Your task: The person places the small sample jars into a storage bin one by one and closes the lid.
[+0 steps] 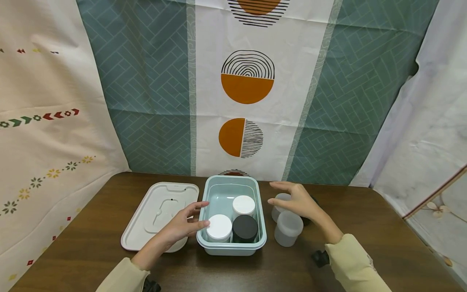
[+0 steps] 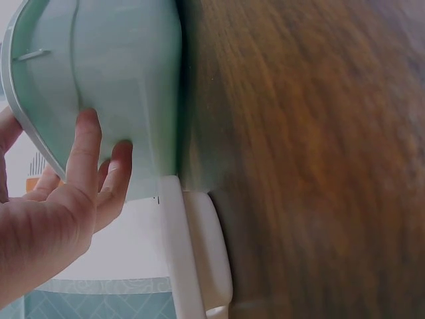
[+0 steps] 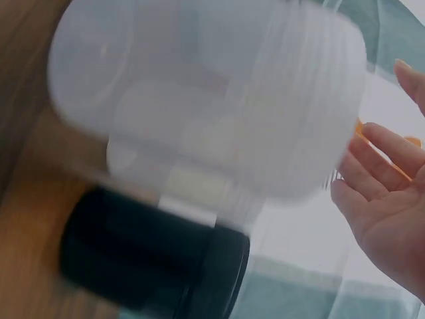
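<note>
A light blue plastic bin (image 1: 233, 250) stands on the table, holding two white-lidded jars, one white lid (image 1: 219, 227) in front and one white lid (image 1: 243, 205) behind, and a black-lidded jar (image 1: 245, 228). At its left side is my left hand (image 1: 184, 221), thumb and index finger at the rim. Lower fingers (image 2: 85, 143) of that hand lie against the bin's outer wall (image 2: 126, 73) in the left wrist view. My right hand (image 1: 297, 199), fingers spread and holding nothing, hovers over translucent jars (image 1: 288, 229) to the right of the bin. A black jar (image 3: 146, 252) lies close by them.
A white lid (image 1: 146, 211) for a bin lies flat left of the blue bin, partly under my left forearm in the head view. A patterned cloth (image 1: 248, 113) hangs behind the wooden table (image 1: 204, 275). Light cloths hang at both sides.
</note>
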The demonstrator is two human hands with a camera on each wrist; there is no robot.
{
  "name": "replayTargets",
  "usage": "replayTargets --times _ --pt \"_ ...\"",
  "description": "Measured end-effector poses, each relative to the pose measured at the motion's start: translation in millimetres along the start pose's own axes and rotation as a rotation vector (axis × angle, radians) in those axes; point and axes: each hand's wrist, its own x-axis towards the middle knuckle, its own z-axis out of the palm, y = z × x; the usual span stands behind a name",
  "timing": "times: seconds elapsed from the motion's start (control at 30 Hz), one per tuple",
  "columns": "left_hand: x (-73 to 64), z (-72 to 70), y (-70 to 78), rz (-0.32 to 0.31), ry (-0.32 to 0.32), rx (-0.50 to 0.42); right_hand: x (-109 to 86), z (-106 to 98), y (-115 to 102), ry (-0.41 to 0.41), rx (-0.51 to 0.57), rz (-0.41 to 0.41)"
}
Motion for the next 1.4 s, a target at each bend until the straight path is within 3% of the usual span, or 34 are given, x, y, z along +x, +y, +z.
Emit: replayTargets --times 0.37,0.73,1.4 --pt "0.5 0.3 -0.8 0.0 0.008 0.001 -33.8 -29.9 29.9 0.069 -0.032 0.123" --pt "1.1 1.1 -0.2 -0.003 0.004 -0.001 -60.7 -37.3 55.7 0.069 -0.085 0.205" --pt "2.8 -0.9 -4.2 0.008 -0.004 -0.003 -62.1 -30.0 80.3 0.04 -0.181 0.234"
